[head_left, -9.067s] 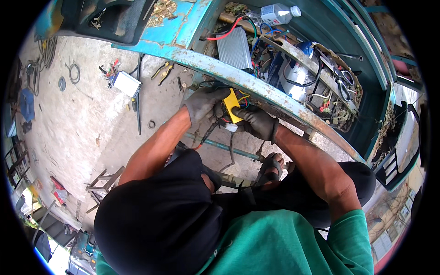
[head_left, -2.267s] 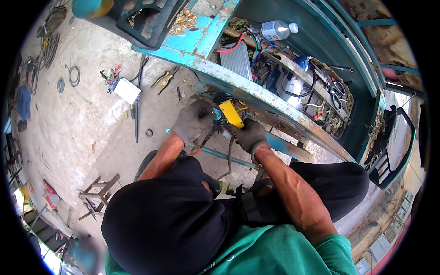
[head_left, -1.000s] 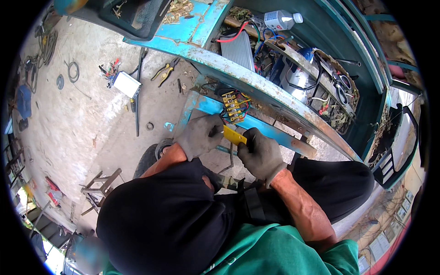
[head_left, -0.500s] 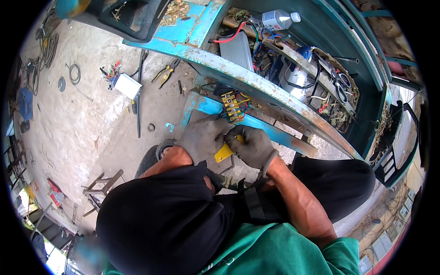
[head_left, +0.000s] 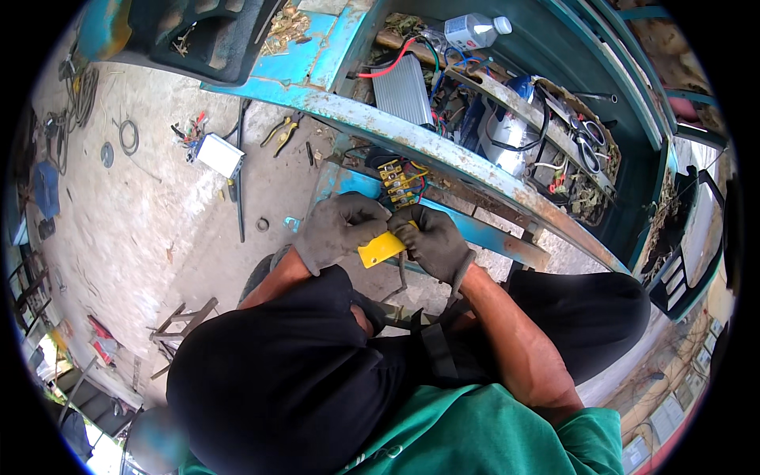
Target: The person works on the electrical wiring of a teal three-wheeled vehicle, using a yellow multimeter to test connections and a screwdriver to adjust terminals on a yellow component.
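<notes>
My left hand [head_left: 343, 229], in a grey glove, has its fingers closed at the upper edge of a flat yellow plastic cover [head_left: 376, 252]. My gloved right hand [head_left: 431, 244] pinches that cover's right end, and the cover slants with a small hole showing at its lower left. Just beyond both hands, a yellow terminal block [head_left: 396, 182] with exposed metal contacts and coloured wires sits on the blue metal frame [head_left: 499, 241]. The fingertips of both hands are partly hidden.
The open blue body [head_left: 317, 103] holds a finned metal box [head_left: 400, 87], wires, scissors [head_left: 588, 154] and a plastic bottle [head_left: 471, 30]. On the concrete floor lie pliers [head_left: 281, 134], a silver box with wires [head_left: 219, 155], a ring [head_left: 262, 224] and coiled cable. A small stool [head_left: 180, 323] stands left.
The yellow cover has come off the terminal block, exposing its contacts, and moved down toward me. Over the last second both hands shifted and the cover tilted.
</notes>
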### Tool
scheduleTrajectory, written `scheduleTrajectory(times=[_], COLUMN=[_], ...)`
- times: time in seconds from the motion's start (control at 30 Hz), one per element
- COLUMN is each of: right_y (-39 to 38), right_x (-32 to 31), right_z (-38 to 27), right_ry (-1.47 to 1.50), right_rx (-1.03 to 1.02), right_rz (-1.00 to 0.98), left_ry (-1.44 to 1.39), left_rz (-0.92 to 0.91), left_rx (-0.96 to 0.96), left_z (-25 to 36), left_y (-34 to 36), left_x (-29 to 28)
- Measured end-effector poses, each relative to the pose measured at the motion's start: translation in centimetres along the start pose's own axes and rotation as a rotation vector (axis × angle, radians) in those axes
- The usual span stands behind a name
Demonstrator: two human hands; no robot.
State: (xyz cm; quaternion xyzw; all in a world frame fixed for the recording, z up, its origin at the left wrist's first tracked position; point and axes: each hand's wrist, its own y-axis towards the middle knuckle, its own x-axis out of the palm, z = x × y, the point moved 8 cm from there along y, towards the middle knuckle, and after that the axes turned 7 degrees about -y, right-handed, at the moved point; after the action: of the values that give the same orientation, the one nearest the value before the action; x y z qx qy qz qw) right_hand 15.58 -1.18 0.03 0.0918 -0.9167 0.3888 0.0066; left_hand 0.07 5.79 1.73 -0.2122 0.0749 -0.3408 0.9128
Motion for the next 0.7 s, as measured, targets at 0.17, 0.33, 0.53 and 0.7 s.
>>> scheduleTrajectory(times=[0.17,0.33,0.53,0.7], right_y=[0.0,0.0,0.0,0.8], right_x=[0.1,0.5,-1.7,-3.2], right_z=[-0.9,-0.7,0.3,3.0], right_ry=[0.181,0.215,-0.088,-0.252], right_rx=[-0.001,0.061,0.094,0.113], right_rz=[-0.035,-0.036,0.229,0.319], left_ry=[0.477,0.476,0.316,0.473], left_rz=[-0.011,-0.031,0.258,0.384], left_rx=[0.651,0.873,0.377,0.336], left_z=[2.9,3.8,2.1,1.9], left_y=[-0.6,-0.8,1.3,3.1], left_x=[0.5,0.3,-1.9,-2.0])
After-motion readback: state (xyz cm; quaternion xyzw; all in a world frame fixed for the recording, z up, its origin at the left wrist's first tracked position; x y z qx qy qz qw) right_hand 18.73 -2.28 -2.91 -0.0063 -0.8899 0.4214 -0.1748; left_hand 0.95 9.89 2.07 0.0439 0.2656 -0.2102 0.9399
